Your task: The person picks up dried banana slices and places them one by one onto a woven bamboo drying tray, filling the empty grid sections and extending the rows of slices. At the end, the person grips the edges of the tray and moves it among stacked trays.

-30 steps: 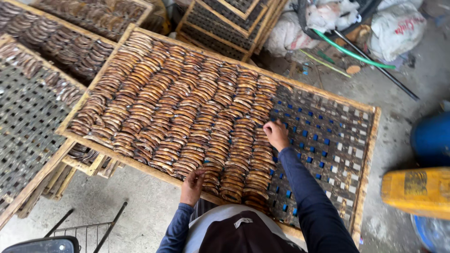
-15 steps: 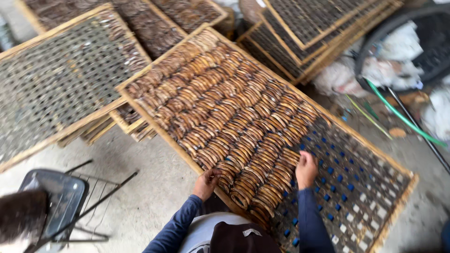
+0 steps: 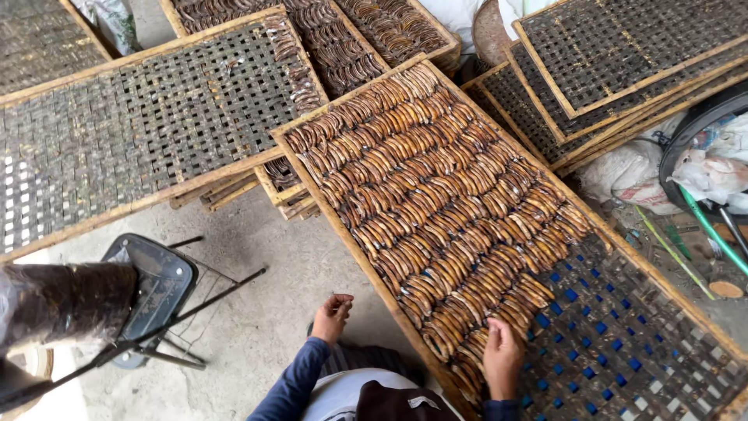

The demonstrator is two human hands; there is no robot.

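Note:
A long woven tray [image 3: 366, 261] with a wooden frame lies slanted in front of me. Tight rows of brown, curved dried pieces [image 3: 436, 195] cover its far and middle part, while the near right part is bare weave [image 3: 623, 351] with blue showing through. My right hand [image 3: 502, 355] rests palm down on the nearest pieces at the edge of the filled area. My left hand [image 3: 333, 316] hovers over the concrete floor just left of the tray's frame. Its fingers are curled in and nothing shows in them. Both arms wear blue sleeves.
A mostly bare woven tray [image 3: 156, 125] lies to the left and stacked trays [image 3: 623, 54] at the back right. More trays with dark pieces [image 3: 351, 31] lie behind. A black metal chair [image 3: 152, 288] stands near left. White sacks [image 3: 701, 168] and a green hose [image 3: 713, 234] lie right.
The view has swung left. My left hand has come off the tray's frame and now hangs over the floor. My right hand has moved toward me along the edge of the filled rows.

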